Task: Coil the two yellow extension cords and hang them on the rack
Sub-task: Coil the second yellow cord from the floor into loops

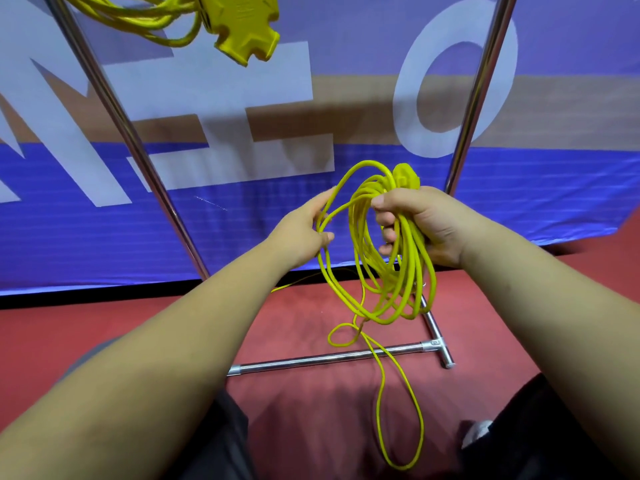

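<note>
Clutching the loose cord [414,251] before the rack poles [114,109]: right hand [426,226] fisted round its loops, left hand [301,233] pinching one; hung cord [145,15] overhead.

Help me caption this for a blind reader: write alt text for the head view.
The right hand grips a half-coiled yellow cord while the left hand holds one loop; slack hangs toward the red floor. A second coiled cord with its socket block hangs by the rack, upper left.

Above the left hand [304,233], a hung cord [242,26] and the rack [110,98] run off the top edge. The right hand [422,226] covers part of the held cord [414,265] and plug [407,174].
</note>
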The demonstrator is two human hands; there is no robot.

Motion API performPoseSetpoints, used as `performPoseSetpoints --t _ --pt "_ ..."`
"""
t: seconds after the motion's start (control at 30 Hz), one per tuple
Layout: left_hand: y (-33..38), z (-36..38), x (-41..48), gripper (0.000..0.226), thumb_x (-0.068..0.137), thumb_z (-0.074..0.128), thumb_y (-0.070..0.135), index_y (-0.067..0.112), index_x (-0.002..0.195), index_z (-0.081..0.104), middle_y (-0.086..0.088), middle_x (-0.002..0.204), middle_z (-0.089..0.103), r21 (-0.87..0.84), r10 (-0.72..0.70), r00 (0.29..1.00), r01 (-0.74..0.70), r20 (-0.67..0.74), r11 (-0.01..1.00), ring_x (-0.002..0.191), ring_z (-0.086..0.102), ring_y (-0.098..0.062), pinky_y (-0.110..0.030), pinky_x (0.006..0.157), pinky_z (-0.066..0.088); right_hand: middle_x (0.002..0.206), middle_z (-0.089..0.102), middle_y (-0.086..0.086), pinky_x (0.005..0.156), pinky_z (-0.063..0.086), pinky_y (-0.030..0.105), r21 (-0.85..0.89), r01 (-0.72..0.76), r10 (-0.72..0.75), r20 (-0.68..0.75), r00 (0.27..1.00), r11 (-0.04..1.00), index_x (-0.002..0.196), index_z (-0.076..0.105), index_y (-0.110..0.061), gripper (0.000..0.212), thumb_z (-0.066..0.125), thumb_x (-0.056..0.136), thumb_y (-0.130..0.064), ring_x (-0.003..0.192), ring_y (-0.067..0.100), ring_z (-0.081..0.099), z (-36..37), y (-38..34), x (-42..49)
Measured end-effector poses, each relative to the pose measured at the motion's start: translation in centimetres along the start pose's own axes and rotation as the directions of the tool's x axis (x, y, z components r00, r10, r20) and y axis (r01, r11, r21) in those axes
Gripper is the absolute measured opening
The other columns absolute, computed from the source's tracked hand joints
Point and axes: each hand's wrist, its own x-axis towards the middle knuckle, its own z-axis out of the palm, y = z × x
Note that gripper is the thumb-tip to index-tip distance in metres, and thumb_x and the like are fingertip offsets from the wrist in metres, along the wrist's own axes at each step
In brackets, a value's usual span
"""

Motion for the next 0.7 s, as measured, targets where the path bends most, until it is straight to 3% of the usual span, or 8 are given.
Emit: performPoseSetpoints --t 0.07,0.23,0.33,0.4,0.5,0.6,0.7 --pt "0.6 0.3 -0.1 0.084 0.093 0.062 0.003 0.064 0.145 0.034 0.008 0.123 0.065 0.100 0.098 0.995 -0.096 -0.015 0.990 0.101 0.071 -0.017 -0.038 0.083 0.061 0.065 0.050 0.004 0.074 0.059 0.045 0.025 0.009 -0.009 0.015 1.000 1.000 0.074 0.062 -0.011 0.026 0.061 0.100 -0.011 0.059 0.021 0.057 0.0 0.0 0.0" --pt "1.0 0.6 0.0 0.045 0.099 0.055 0.013 0.049 0.123 0.063 0.015 0.101 0.072 0.136 0.105 0.991 -0.093 -0.087 0.986 0.079 0.072 -0.014 -0.034 0.074 0.060 0.061 0.048 0.012 0.090 0.061 0.053 0.040 0.040 -0.041 0.021 0.999 0.998 0.065 0.066 -0.010 0.036 0.061 0.100 -0.011 0.077 0.034 0.072 0.1 0.4 0.2" --pt "1.0 0.3 0.1 0.029 0.098 0.062 0.023 0.044 0.118 0.068 0.008 0.093 0.070 0.245 0.163 0.983 -0.137 -0.090 0.960 0.079 0.066 -0.015 -0.031 0.073 0.054 0.052 0.044 0.005 0.075 0.061 0.046 0.054 0.021 -0.021 -0.001 1.000 0.998 0.071 0.071 -0.012 0.030 0.063 0.100 -0.012 0.060 0.024 0.062 0.3 0.4 0.2" --pt "1.4 0.2 0.1 0.049 0.094 0.067 0.015 0.046 0.132 0.059 0.009 0.109 0.066 0.246 0.228 0.969 -0.200 -0.093 0.948 0.081 0.061 -0.011 -0.033 0.082 0.053 0.055 0.046 0.003 0.056 0.052 0.034 0.004 -0.008 0.008 -0.011 1.000 1.000 0.076 0.072 -0.014 0.024 0.067 0.099 -0.017 0.049 0.018 0.049 0.5 0.3 0.0" --pt "2.6 0.0 -0.6 0.082 0.088 0.063 0.006 0.056 0.147 0.036 0.014 0.118 0.053 0.273 0.298 0.949 -0.262 -0.102 0.926 0.080 0.062 -0.010 -0.040 0.082 0.056 0.067 0.058 0.002 0.046 0.044 0.027 -0.047 -0.005 0.005 0.012 1.000 0.999 0.091 0.069 -0.010 0.013 0.068 0.098 -0.020 0.045 0.012 0.044 0.4 0.1 -0.2" --pt "3.1 -0.5 -0.8 0.087 0.090 0.062 0.007 0.061 0.150 0.029 0.016 0.119 0.047 0.300 0.345 0.931 -0.298 -0.120 0.906 0.084 0.064 -0.011 -0.043 0.080 0.057 0.069 0.057 0.001 0.047 0.048 0.028 -0.022 -0.003 0.004 0.033 0.999 1.000 0.092 0.068 -0.011 0.012 0.068 0.099 -0.021 0.047 0.011 0.048 0.4 -0.1 -0.3" --pt "3.0 -1.0 -0.7 0.082 0.093 0.059 0.009 0.062 0.150 0.030 0.016 0.120 0.045 0.377 0.407 0.908 -0.344 -0.099 0.860 0.085 0.062 -0.014 -0.044 0.075 0.057 0.067 0.056 -0.001 0.058 0.058 0.034 0.040 -0.008 0.005 0.059 0.998 0.999 0.089 0.068 -0.012 0.011 0.072 0.092 -0.022 0.054 0.013 0.056 0.6 -0.2 -0.4"
